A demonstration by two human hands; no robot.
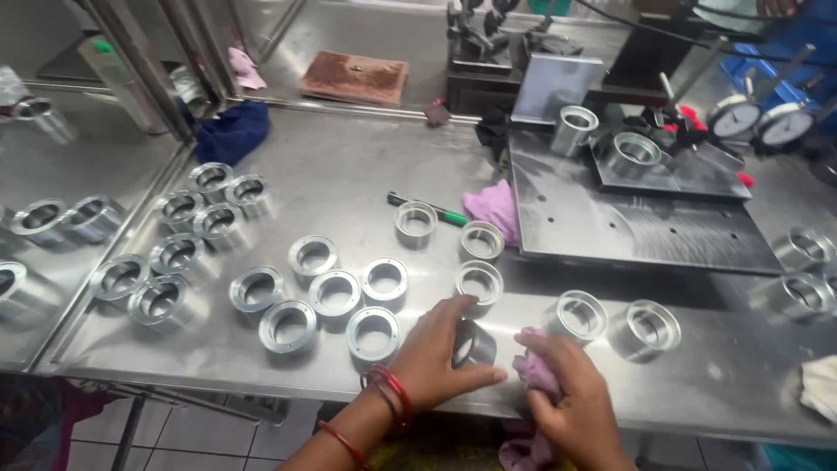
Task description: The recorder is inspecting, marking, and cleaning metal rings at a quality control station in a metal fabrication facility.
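Note:
My left hand (440, 353) grips a short metal ring (475, 343) tipped on its side near the front edge of the steel table (331, 170). My right hand (571, 397) holds a pink cloth (536, 371) just right of that ring, touching or nearly touching it. Red bangles sit on my left wrist. Several more metal rings (336, 292) lie flat to the left of my hands. Two rings (580, 314) stand to the right.
A grey metal plate (628, 222) carries a measuring fixture (636, 153) with dial gauges (758, 122). A green-tipped marker (436, 209) and another pink cloth (493, 205) lie mid-table. A blue cloth (228, 131) sits at the back left. More rings (802, 270) rest far right.

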